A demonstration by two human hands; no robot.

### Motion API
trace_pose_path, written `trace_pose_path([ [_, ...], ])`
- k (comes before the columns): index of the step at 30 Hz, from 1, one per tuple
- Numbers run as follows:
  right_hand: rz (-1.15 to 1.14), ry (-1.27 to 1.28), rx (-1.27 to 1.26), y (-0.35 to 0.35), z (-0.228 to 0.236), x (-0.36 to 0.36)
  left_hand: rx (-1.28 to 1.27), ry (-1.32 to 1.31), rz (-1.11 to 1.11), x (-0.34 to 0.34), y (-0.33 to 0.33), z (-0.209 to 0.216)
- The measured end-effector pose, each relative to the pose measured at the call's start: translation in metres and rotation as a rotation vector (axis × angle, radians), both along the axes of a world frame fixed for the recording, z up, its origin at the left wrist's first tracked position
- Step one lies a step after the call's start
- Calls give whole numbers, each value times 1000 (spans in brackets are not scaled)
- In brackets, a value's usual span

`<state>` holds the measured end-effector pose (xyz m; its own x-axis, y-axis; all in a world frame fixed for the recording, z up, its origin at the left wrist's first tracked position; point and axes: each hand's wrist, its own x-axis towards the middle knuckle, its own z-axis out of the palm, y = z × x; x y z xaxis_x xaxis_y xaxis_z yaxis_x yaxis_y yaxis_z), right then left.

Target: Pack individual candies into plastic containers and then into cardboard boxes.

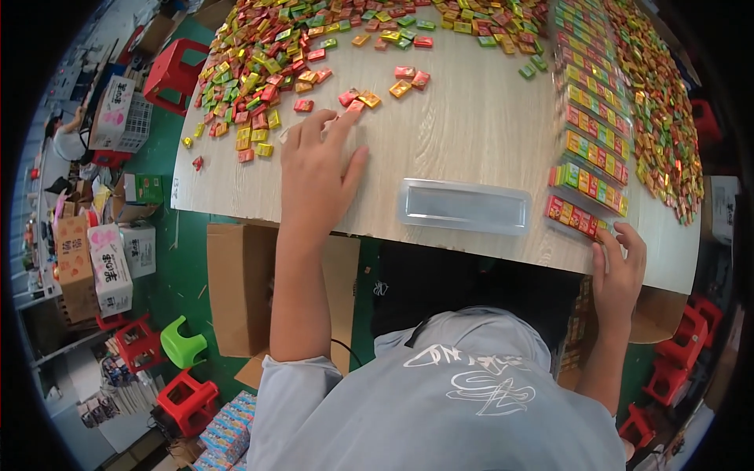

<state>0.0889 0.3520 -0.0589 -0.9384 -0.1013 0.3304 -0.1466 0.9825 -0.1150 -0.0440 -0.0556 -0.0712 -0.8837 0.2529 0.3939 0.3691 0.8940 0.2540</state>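
Note:
My left hand is over the table with fingers stretched out, the index fingertip on a small red wrapped candy. Beside that candy lie an orange one and another red one. My right hand is at the near right, fingers apart, its fingertips at the right end of a clear tray filled with a row of mostly red candies. Between my hands sits an empty clear plastic tray, lying near the table's front edge.
Loose candies are heaped at the far left. More filled trays form a column on the right, beside another candy heap. An open cardboard box stands below the front edge. Red stools and cartons stand around.

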Motion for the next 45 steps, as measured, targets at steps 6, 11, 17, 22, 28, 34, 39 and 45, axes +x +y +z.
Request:
trace_pose_path([
  [6,150,82,-72,-13,33,-24,75,3,-38,-1,-3,-2],
  [11,520,70,6,-94,82,-107,146,-18,-50,2,-9,-8],
  [17,732,-37,89,-182,43,-213,284,-66,-49,3,-11,-4],
  [22,736,-156,117,-205,16,-241,308,-64,119,5,-12,-11],
  [28,832,-134,122,-202,20,-238,213,-26,127,-1,-13,-10],
  [34,915,-124,135,-193,25,-235,220,-5,64,-3,-11,-7],
  [39,857,-184,139,-179,31,-223,232,-28,18,-4,-11,-10],
  [45,664,-313,22,-165,23,-242,307,-79,28,-4,-11,-11],
])
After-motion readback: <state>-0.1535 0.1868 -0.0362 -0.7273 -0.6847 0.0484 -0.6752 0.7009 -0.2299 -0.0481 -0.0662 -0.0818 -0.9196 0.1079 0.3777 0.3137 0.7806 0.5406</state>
